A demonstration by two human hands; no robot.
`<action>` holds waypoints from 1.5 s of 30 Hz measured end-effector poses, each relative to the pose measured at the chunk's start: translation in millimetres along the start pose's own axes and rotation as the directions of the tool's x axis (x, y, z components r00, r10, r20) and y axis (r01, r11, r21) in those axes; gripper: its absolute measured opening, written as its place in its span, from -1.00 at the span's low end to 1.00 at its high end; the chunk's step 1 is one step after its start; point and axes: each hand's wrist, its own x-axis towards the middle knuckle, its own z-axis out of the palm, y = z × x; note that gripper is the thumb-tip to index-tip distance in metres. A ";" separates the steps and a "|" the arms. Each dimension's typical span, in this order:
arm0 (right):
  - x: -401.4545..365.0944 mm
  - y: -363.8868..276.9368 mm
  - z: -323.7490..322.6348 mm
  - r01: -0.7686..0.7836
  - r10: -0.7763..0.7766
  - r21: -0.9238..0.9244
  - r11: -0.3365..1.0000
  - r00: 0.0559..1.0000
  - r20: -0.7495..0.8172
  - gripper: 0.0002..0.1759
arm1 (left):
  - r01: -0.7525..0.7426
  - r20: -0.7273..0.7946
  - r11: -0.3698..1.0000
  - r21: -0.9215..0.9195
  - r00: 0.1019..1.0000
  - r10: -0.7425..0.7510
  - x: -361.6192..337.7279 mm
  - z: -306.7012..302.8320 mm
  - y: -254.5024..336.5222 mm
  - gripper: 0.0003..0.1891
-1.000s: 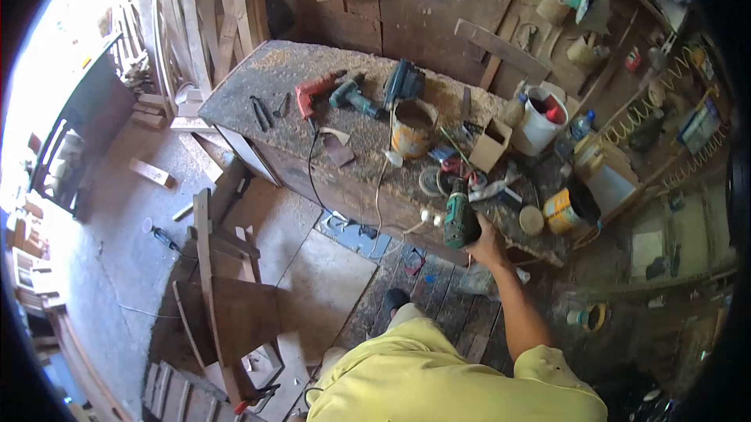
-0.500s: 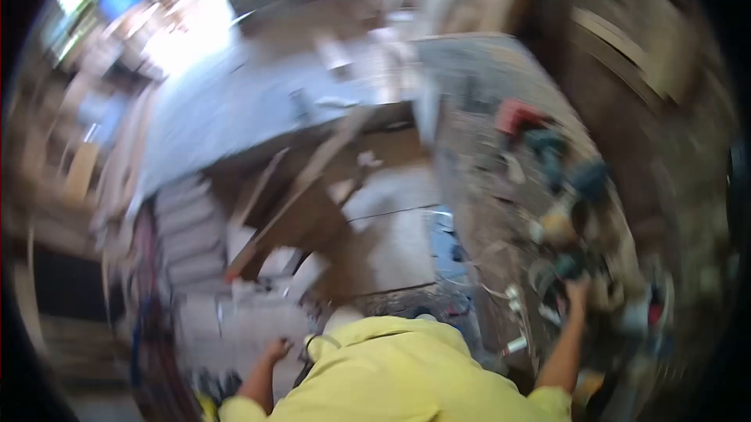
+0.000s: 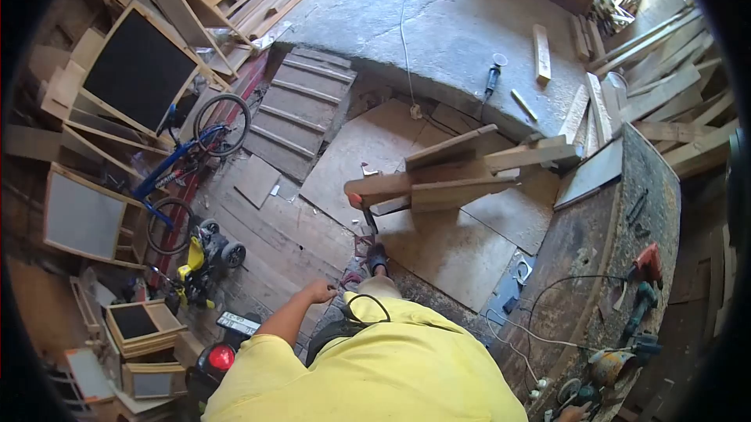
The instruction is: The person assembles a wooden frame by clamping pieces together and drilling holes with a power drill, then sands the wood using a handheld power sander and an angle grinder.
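- Right hand [image 3: 575,413]: only partly visible, at the near end of the table [image 3: 655,168]; I cannot tell whether its fingers grip anything.
- Dark green drill [image 3: 588,395]: at the table's near end, just beside the right hand.
- Left hand [image 3: 319,290]: well apart from the table, above the floor; fingers curled inward, how tightly I cannot tell.
- Stained can [image 3: 610,367]: lying near the table's same end.
- Teal power tool [image 3: 640,306] and red drill [image 3: 648,262]: farther along the table, the red one beyond.
- Wooden assembly [image 3: 461,191]: angled boards standing on the floor near the table.
- Blue bicycle [image 3: 184,147]: across the floor, well apart from the table.
- Raised concrete slab [image 3: 344,15]: beyond the table's far end.
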 end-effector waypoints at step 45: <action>-431.9 -439.5 -180.3 0.743 -0.980 0.667 -0.055 -0.168 0.105 -0.51 | -0.045 0.599 0.965 -0.259 0.776 0.197 -226.0 -313.9 120.9 -0.73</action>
